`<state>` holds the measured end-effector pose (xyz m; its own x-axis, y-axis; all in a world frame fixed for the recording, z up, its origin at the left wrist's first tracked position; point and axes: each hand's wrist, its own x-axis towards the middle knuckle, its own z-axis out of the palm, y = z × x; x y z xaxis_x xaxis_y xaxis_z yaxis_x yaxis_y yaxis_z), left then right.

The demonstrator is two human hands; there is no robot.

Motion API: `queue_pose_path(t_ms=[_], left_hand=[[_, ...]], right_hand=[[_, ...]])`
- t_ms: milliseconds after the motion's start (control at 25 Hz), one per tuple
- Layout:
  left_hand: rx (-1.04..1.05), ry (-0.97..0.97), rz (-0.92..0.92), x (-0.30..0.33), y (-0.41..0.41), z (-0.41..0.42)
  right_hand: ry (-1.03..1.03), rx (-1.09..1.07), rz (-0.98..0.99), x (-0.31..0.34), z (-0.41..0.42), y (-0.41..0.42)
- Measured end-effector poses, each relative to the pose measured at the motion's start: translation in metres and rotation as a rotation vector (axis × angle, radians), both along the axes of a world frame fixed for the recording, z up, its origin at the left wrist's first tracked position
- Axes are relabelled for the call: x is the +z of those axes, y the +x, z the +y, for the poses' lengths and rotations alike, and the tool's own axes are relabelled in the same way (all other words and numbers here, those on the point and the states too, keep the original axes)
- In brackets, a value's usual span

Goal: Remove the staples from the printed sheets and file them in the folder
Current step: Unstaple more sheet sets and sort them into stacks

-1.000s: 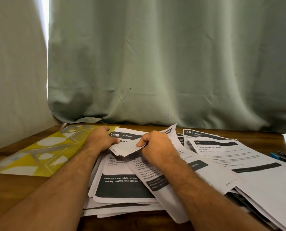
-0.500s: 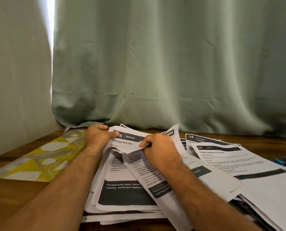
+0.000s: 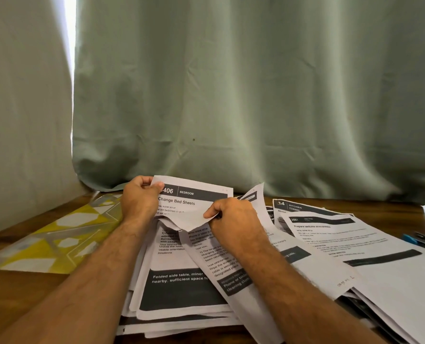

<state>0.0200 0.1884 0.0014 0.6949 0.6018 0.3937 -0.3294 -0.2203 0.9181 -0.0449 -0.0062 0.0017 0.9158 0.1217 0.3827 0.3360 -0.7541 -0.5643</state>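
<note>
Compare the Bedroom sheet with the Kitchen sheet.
The Bedroom sheet is lifted and bent, pinched by the left hand and right hand; the Kitchen sheet lies flat, untouched. Bedroom's heading shows fully; Kitchen is mostly covered by another page. Both have dark header bars.

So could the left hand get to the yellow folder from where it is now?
Probably yes. The folder lies flat on the table just left of the left hand, with nothing on it on that side. But that hand is holding the sheet, so it must let go first.

Left hand: pinches the Change Bed Sheets sheet at its far-left corner
Right hand: grips its near edge
Folder: left on the counter
</note>
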Motion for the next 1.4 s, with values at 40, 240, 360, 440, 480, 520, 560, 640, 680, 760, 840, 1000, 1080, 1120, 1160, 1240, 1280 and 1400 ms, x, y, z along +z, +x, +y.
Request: queue_pose_path(t_ms=[40,240,360,440,480,520,560,640,680,760,840,1000,1080,1120,1160,1240,1280,1400], left_hand=[[-0.006,-0.003,0.004,0.001,-0.001,-0.001],[-0.121,0.081,0.255,-0.005,-0.003,0.000],[-0.074,0.083,0.191,0.000,-0.005,-0.001],[0.002,0.025,0.025,0.012,-0.012,-0.005],[0.047,0.028,-0.056,0.018,-0.019,-0.008],[0.087,0.047,-0.129,0.023,-0.026,-0.012],[0.121,0.074,-0.194,0.027,-0.032,-0.014],[0.154,0.114,-0.283,0.034,-0.042,-0.017],[0.151,0.139,-0.309,0.037,-0.045,-0.019],[0.128,0.211,-0.357,0.047,-0.048,-0.023],[0.102,0.303,-0.415,0.068,-0.054,-0.029],[0.097,0.415,-0.542,0.121,-0.072,-0.043],[0.078,0.401,-0.593,0.145,-0.084,-0.052],[0.057,0.380,-0.607,0.156,-0.090,-0.057],[0.020,0.356,-0.616,0.168,-0.098,-0.061],[-0.072,0.331,-0.627,0.189,-0.113,-0.069],[-0.111,0.334,-0.634,0.198,-0.120,-0.072],[-0.248,0.322,-0.620,0.217,-0.138,-0.084]], right_hand=[[0.006,0.002,-0.010,-0.001,0.000,0.000],[-0.013,0.032,-0.126,-0.002,0.003,0.005],[-0.030,0.028,-0.180,-0.001,0.005,0.008],[-0.029,0.009,-0.182,-0.003,0.004,0.010],[-0.031,-0.002,-0.164,-0.003,0.003,0.012],[-0.029,-0.009,-0.132,-0.004,0.002,0.013],[-0.030,-0.013,-0.102,-0.005,0.002,0.013],[-0.026,-0.016,-0.093,-0.004,0.003,0.013],[0.007,-0.011,-0.117,-0.002,0.004,0.012],[0.133,0.017,-0.164,0.005,0.004,0.008],[0.211,0.049,-0.211,0.017,0.005,0.002],[0.221,0.086,-0.410,0.060,0.003,-0.011],[0.205,0.057,-0.545,0.090,-0.001,-0.018],[0.195,0.039,-0.621,0.106,-0.004,-0.022],[0.194,0.033,-0.703,0.123,-0.007,-0.028],[0.222,0.040,-0.846,0.155,-0.014,-0.043],[0.239,0.038,-0.911,0.170,-0.018,-0.050],[0.254,0.012,-1.061,0.205,-0.030,-0.072]])
